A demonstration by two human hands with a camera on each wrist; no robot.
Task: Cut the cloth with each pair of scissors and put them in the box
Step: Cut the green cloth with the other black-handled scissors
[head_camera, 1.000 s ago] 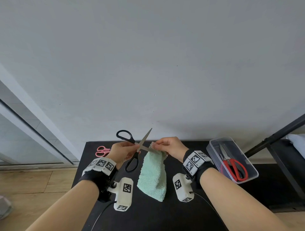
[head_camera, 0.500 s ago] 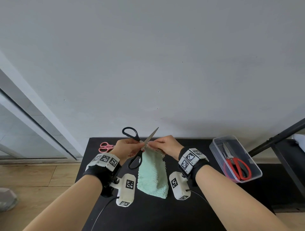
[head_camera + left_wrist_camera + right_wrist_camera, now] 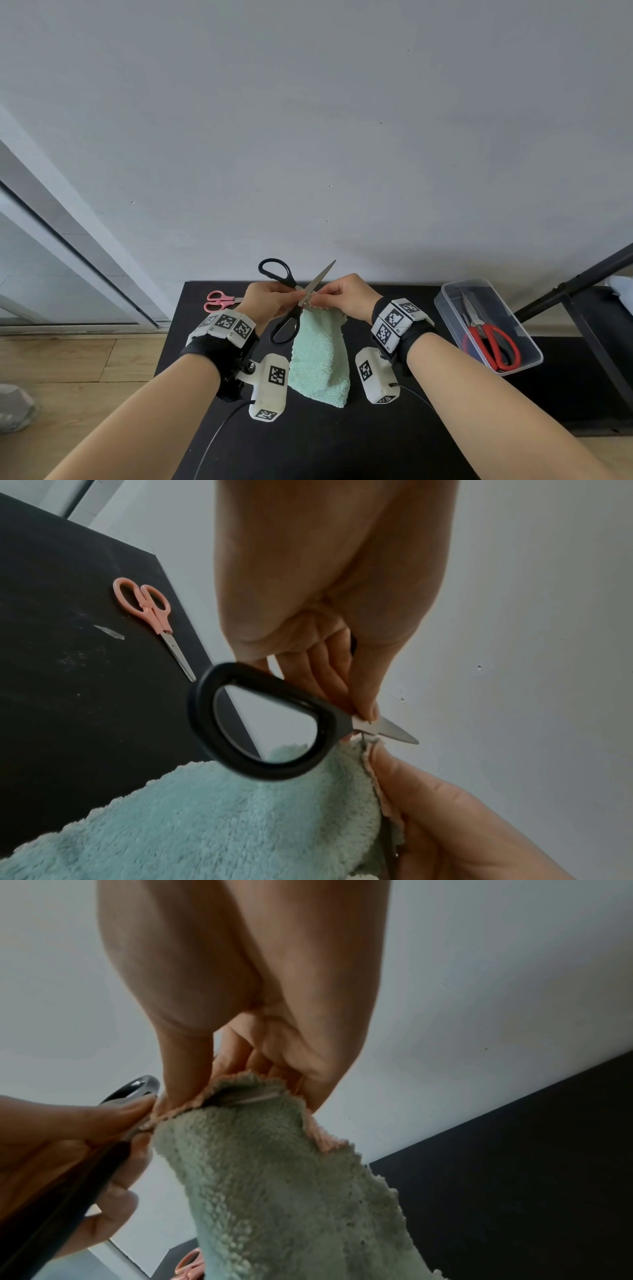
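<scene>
1. Compared with 1 second ago, both hands are sitting closer together, and the open blades of the black scissors (image 3: 291, 301) are now meeting the cloth's top edge rather than standing off it.
2. Left hand (image 3: 270, 303) is gripping the black scissors near the pivot, fingers curled around the shanks; both handle loops are standing empty, 1 above the hand and 1 below.
3. Right hand (image 3: 346, 297) is pinching the top hem of the mint cloth (image 3: 318, 359), which is hanging down limp over the black table (image 3: 342, 445).
4. In the right wrist view, 1 blade is lying inside the fold of the hem.
5. Judging by its drape, the cloth is soft, light and thick-piled; it probably needs holding taut right beside the blades, or it may bunch instead of shearing.
6. Red scissors (image 3: 493, 342) are already lying in the clear box (image 3: 445, 301) at the right; pink scissors (image 3: 219, 301) are lying on the table at the far left, apparently still waiting.
</scene>
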